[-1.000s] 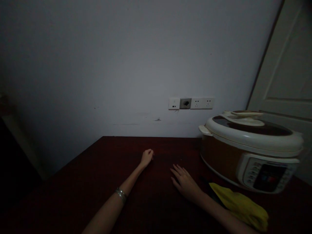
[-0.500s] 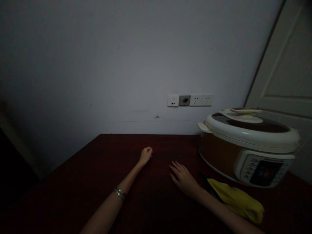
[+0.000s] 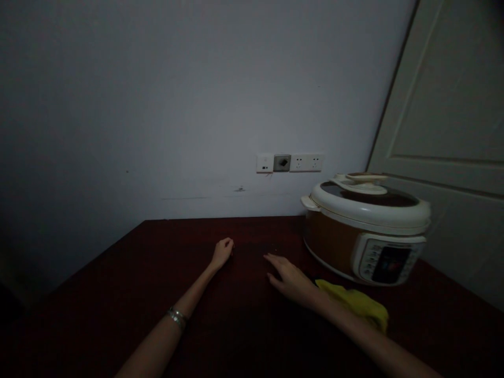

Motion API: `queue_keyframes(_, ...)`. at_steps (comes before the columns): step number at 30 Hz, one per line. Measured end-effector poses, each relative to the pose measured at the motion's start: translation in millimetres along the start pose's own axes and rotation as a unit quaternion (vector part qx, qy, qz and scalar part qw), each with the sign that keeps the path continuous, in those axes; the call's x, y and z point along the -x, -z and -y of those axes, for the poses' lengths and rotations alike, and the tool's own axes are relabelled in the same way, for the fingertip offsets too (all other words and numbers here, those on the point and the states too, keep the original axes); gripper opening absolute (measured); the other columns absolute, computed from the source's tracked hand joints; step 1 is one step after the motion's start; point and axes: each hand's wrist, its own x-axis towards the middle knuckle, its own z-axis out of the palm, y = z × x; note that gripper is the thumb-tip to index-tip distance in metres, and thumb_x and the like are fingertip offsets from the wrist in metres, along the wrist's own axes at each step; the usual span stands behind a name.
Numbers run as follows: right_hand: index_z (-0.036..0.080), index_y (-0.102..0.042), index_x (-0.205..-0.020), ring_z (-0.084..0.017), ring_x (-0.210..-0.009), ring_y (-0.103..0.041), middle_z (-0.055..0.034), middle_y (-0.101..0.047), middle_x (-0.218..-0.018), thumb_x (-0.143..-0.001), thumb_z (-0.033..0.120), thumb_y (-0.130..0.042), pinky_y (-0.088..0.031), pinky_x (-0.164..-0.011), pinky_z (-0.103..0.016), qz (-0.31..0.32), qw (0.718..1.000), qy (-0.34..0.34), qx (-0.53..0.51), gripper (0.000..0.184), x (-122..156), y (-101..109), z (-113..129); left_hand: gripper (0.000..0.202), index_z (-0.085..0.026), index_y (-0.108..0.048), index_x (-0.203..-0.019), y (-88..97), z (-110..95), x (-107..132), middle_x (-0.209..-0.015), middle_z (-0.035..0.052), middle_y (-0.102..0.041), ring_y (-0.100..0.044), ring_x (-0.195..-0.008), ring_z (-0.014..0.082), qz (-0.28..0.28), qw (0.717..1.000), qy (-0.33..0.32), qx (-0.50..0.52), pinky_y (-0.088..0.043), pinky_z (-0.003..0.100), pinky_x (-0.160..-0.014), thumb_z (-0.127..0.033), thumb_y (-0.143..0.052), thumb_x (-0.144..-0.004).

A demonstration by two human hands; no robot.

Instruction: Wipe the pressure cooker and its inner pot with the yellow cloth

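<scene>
My left hand is curled into a loose fist over the dark red table; the inside of the fist is hidden. A silvery bracelet circles that wrist. To the right, my right hand has its fingers stretched out and the thumb apart, with nothing in it. It is at the tabletop, and tiny specks lie just beyond the fingertips. A yellow cloth lies beside my right forearm, which partly covers it. Behind the cloth stands a large cooker with a white-rimmed lid and a front control panel.
A pale wall rises behind the table's back edge. It carries a row of sockets with a grey one among them. A panelled door is at the right, behind the cooker. The light is dim.
The view has turned to the right, so cooker, cloth and sockets sit further left. My right hand has turned slightly, its fingers closer together. My left hand stays in a fist.
</scene>
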Motion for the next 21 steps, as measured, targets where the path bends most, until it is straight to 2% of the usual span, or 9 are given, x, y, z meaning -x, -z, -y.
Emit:
queue_keyframes(3, 0.017, -0.043, -0.133, -0.021, -0.110, -0.057, -0.0109, -0.059, -0.123, -0.084, 0.028, -0.045, -0.044, -0.094, -0.037, -0.037, 0.999, 0.007, -0.031, 0.050, 21, 51, 12, 0.025, -0.019, -0.048, -0.057, -1.3, -5, 0, -0.043, -0.0042, -0.044, -0.045, -0.043, 0.0113, -0.015, 0.999, 0.034, 0.022, -0.033, 0.022, -0.049, -0.032, -0.040, -0.077)
queue_keyframes(5, 0.020, -0.043, -0.133, -0.019, -0.089, -0.065, -0.0068, -0.069, -0.103, -0.084, 0.028, -0.046, -0.051, -0.080, -0.035, -0.064, 0.997, 0.002, -0.042, 0.049, 38, 92, 15, 0.026, -0.019, -0.047, -0.062, -1.3, -13, -2, -0.043, -0.0046, -0.044, -0.043, -0.038, 0.0108, -0.016, 0.997, 0.066, 0.044, -0.032, 0.022, -0.044, -0.037, -0.037, -0.079)
queue_keyframes(7, 0.020, -0.045, -0.130, -0.017, -0.073, -0.066, -0.0042, -0.071, -0.089, -0.085, 0.029, -0.046, -0.052, -0.069, -0.032, -0.114, 0.992, -0.006, -0.053, 0.046, 56, 137, 13, 0.029, -0.019, -0.047, -0.069, -0.3, -26, -6, -0.046, -0.0044, -0.047, -0.041, -0.034, 0.0103, -0.001, 0.993, 0.094, 0.067, -0.030, 0.021, -0.039, -0.043, -0.034, -0.080)
queue_keyframes(9, 0.019, -0.051, -0.124, -0.016, -0.067, -0.065, -0.0038, -0.070, -0.079, -0.085, 0.032, -0.046, -0.052, -0.064, -0.030, -0.198, 0.979, -0.023, -0.048, 0.042, 72, 185, 2, 0.032, -0.018, -0.047, -0.077, 0.9, -48, -14, -0.050, -0.0030, -0.052, -0.041, -0.033, 0.0100, 0.027, 0.990, 0.112, 0.086, -0.029, 0.021, -0.036, -0.047, -0.034, -0.080)
queue_keyframes(12, 0.016, -0.056, -0.117, -0.018, -0.066, -0.065, -0.0059, -0.069, -0.075, -0.082, 0.037, -0.051, -0.052, -0.060, -0.029, -0.334, 0.939, -0.080, -0.023, 0.041, 87, 257, -29, 0.039, -0.016, -0.047, -0.090, 0.0, -96, -30, -0.059, 0.0009, -0.060, -0.047, -0.035, 0.0102, 0.105, 0.974, 0.149, 0.138, -0.030, 0.020, -0.034, -0.053, -0.040, -0.079)
queue_keyframes(14, 0.013, -0.057, -0.114, -0.018, -0.067, -0.065, -0.0103, -0.069, -0.080, -0.081, 0.039, -0.051, -0.050, -0.055, -0.027, -0.371, 0.919, -0.135, -0.015, 0.042, 92, 299, -57, 0.045, -0.016, -0.047, -0.097, -5.3, -136, -43, -0.066, 0.0042, -0.064, -0.052, -0.040, 0.0104, 0.176, 0.952, 0.164, 0.190, -0.031, 0.018, -0.034, -0.057, -0.044, -0.078)
queue_keyframes(16, 0.010, -0.055, -0.116, -0.017, -0.066, -0.064, -0.0162, -0.067, -0.092, -0.081, 0.042, -0.051, -0.047, -0.051, -0.024, -0.380, 0.902, -0.205, -0.010, 0.047, 94, 333, -86, 0.053, -0.016, -0.045, -0.103, -16.5, -178, -56, -0.074, 0.0079, -0.068, -0.058, -0.046, 0.0127, 0.233, 0.936, 0.159, 0.213, -0.037, 0.019, -0.036, -0.061, -0.048, -0.076)
queue_keyframes(18, 0.006, -0.054, -0.117, -0.014, -0.062, -0.063, -0.0217, -0.064, -0.098, -0.080, 0.048, -0.049, -0.044, -0.049, -0.023, -0.377, 0.887, -0.265, -0.023, 0.057, 95, 355, -113, 0.060, -0.014, -0.045, -0.107, -33.5, -216, -67, -0.080, 0.0115, -0.069, -0.062, -0.052, 0.0162, 0.272, 0.928, 0.149, 0.205, -0.042, 0.021, -0.037, -0.064, -0.050, -0.073)
queue_keyframes(21, 0.002, -0.054, -0.115, -0.011, -0.058, -0.062, -0.0266, -0.061, -0.101, -0.080, 0.057, -0.042, -0.044, -0.050, -0.022, -0.352, 0.884, -0.303, -0.055, 0.067, 96, 364, -150, 0.069, -0.011, -0.046, -0.109, -64.8, -263, -77, -0.080, 0.0165, -0.068, -0.066, -0.060, 0.0225, 0.331, 0.914, 0.155, 0.177, -0.046, 0.024, -0.039, -0.067, -0.052, -0.070)
